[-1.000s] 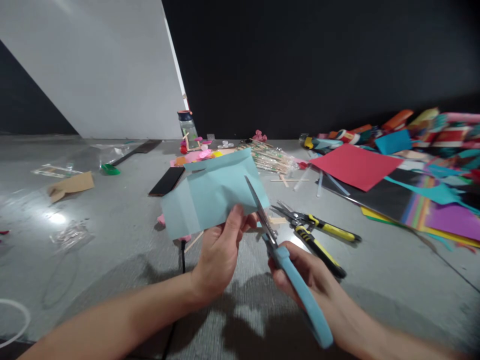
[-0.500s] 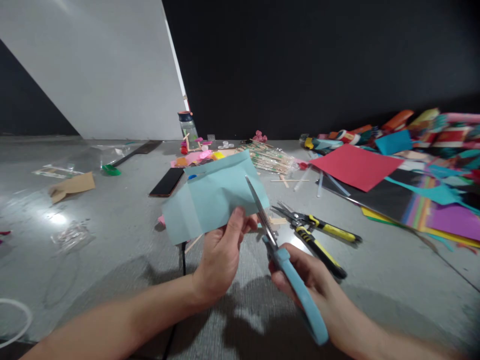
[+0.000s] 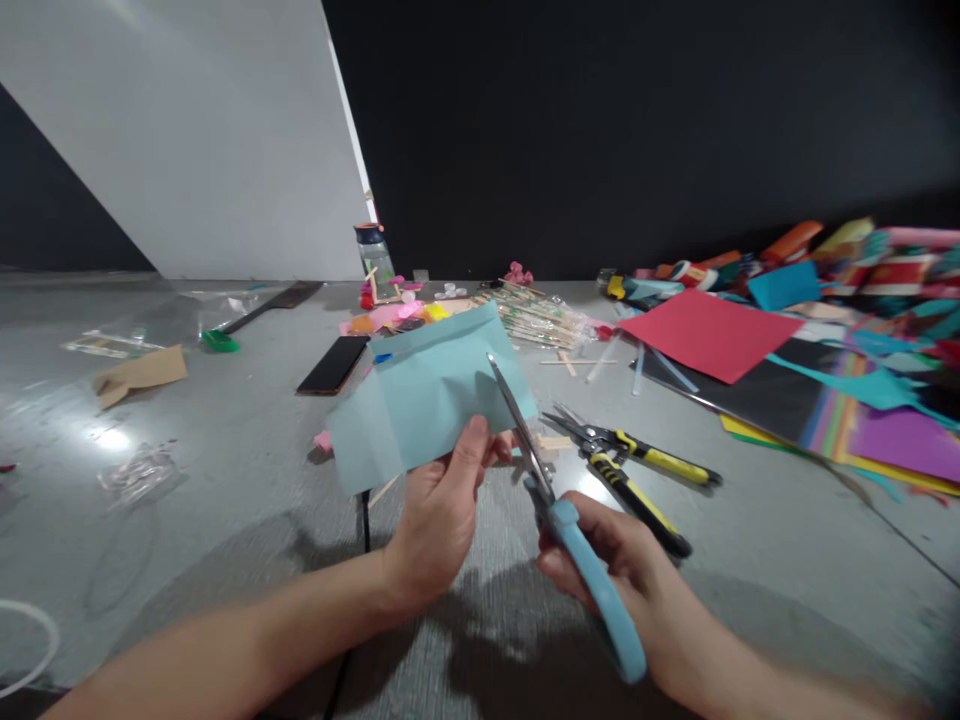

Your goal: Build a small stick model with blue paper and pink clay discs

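Note:
Held up at the centre, a light blue sheet of paper (image 3: 435, 390) has creases and a folded strip along its top edge. My left hand (image 3: 442, 510) pinches its lower edge, thumb on the front. Light blue-handled scissors (image 3: 592, 570) are in my right hand (image 3: 622, 570), fingers wrapped round the handles. Their blades point up and left across the right part of the sheet, and look nearly closed. Whether they touch the paper, I cannot tell.
Yellow-black snips (image 3: 630, 460) lie right of the scissors. A phone (image 3: 332, 365) and bottle (image 3: 373, 258) stand or lie behind left. Wooden sticks (image 3: 540, 318) are at the back. Red paper (image 3: 709, 333) and coloured sheets lie right; brown paper (image 3: 142, 375) lies left.
The sheet has tilted slightly, its lower left corner shifting a little to the right. The scissor handles have moved slightly left. Both hands keep their hold.

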{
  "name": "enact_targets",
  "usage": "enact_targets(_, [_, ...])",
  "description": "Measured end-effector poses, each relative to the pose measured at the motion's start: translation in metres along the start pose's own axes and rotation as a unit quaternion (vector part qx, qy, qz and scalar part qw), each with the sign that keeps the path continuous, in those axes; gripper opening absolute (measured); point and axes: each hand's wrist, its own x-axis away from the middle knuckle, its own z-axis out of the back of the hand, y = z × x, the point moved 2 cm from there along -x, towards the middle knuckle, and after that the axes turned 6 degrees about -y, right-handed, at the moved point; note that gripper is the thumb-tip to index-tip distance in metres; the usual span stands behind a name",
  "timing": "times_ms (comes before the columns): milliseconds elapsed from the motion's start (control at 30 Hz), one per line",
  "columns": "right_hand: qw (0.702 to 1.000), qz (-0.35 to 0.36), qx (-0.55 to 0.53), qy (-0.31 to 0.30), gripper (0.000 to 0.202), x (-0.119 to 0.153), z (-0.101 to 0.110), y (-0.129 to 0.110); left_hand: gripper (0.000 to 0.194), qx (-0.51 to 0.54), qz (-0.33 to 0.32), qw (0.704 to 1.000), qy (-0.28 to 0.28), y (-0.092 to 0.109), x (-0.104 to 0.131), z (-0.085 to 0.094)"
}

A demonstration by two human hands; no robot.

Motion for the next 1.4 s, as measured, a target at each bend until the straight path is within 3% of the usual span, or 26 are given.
enact_targets(200, [1.0,-0.007,-0.007,0.0,0.036,0.001,-0.001,0.001,0.027,0.008,-0.017,1.0,0.003,-0.001,0.0,0.0])
enact_targets(533, [0.999,-0.018,-0.035,0.002,0.042,-0.001,-0.002,-0.001,0.029,-0.023,0.01,1.0,0.017,-0.007,0.002,0.006])
enact_targets(1067, [1.0,-0.004,0.008,-0.007,0.047,0.001,-0.001,-0.002,0.031,-0.031,0.01,0.999,0.005,-0.008,0.002,0.006])
enact_targets(1267, [1.0,-0.011,0.004,-0.025,0.052,0.001,-0.001,-0.002,0.026,-0.022,-0.004,1.0,-0.014,-0.004,0.004,0.006])
enact_targets(1400, [0.999,-0.014,0.022,-0.045,0.05,0.004,0.006,-0.008,0.017,-0.006,-0.022,1.0,0.004,0.006,-0.003,0.005])
